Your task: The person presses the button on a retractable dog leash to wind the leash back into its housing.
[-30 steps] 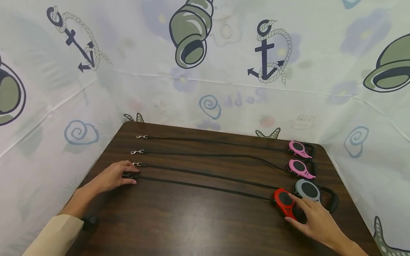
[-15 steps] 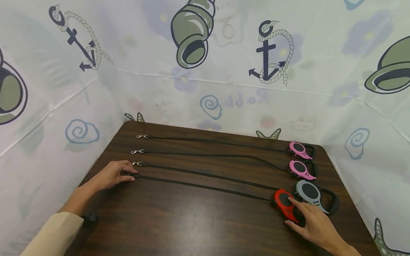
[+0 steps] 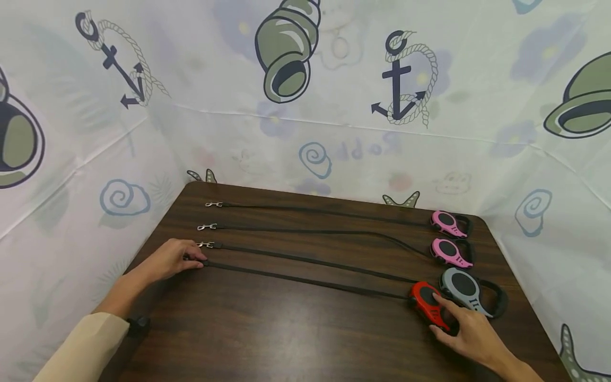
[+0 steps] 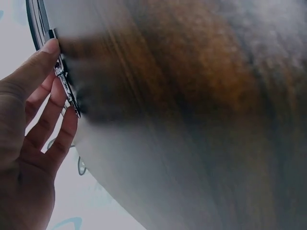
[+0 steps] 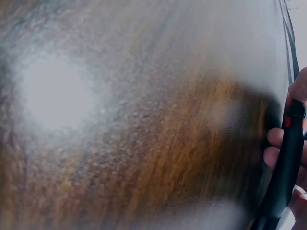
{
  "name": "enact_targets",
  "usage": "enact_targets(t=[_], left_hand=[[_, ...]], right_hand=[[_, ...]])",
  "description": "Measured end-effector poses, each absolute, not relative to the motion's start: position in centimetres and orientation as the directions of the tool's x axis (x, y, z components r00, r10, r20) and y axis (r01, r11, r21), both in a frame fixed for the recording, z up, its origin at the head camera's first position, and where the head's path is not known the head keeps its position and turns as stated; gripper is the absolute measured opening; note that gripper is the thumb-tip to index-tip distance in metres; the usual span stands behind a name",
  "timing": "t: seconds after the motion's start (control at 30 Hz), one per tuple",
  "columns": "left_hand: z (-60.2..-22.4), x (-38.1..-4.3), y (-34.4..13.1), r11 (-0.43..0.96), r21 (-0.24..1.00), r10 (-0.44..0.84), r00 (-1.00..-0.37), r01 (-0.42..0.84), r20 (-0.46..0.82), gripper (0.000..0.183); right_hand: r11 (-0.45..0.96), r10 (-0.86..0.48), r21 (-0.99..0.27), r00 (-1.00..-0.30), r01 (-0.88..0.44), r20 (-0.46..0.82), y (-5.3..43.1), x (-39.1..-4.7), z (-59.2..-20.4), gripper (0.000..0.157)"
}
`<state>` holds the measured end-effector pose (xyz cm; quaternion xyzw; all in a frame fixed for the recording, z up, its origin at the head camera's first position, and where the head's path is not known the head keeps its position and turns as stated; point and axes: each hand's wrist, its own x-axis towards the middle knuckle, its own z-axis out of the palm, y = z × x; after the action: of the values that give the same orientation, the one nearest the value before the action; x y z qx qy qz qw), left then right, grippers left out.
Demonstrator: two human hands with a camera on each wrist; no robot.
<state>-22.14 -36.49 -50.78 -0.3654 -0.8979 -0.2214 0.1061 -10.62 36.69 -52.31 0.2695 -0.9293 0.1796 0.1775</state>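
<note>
A red retractable dog leash [image 3: 424, 297] lies nearest me on the brown table, its black cord [image 3: 296, 277] drawn out to the left. My right hand [image 3: 472, 334] holds the red casing, thumb on the near side and fingers on the far side. In the right wrist view, fingers show around its black handle [image 5: 283, 167]. Between thumb and fingers, my left hand [image 3: 174, 258] pinches the cord's clip end. The metal clip [image 4: 66, 81] appears in the left wrist view; in the head view the hand mostly hides it. A grey retractable leash [image 3: 462, 285] sits just beyond the red one.
Two pink retractable leashes [image 3: 447, 223] lie farther back at the right, cords stretched left roughly parallel. Their silver clips [image 3: 214, 204] and the grey leash's clip [image 3: 206, 244] line up near the table's [image 3: 286, 339] left edge. Printed white cloth [image 3: 229, 138] encloses the table's back and sides.
My left fingers have closed in on the clip, which is now mostly covered. The red leash and right hand have shifted very slightly right; the other leashes stay put.
</note>
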Motion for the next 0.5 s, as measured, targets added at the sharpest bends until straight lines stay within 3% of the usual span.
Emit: enact_targets(t=[0.3,0.5], left_hand=[[-50.45,-22.09,-36.21,0.698,0.251,0.596,-0.739,0.670,0.314,0.016],[-50.18,-22.02,-35.85,0.755,0.206,0.569,-0.778,0.623,0.266,0.014]], right_hand=[[0.715,-0.426,-0.371,-0.790,-0.593,0.441,37.03,-11.13,-52.18,0.068],[0.719,-0.387,-0.431,-0.829,-0.546,0.404,36.82,-11.21,-51.70,0.060]])
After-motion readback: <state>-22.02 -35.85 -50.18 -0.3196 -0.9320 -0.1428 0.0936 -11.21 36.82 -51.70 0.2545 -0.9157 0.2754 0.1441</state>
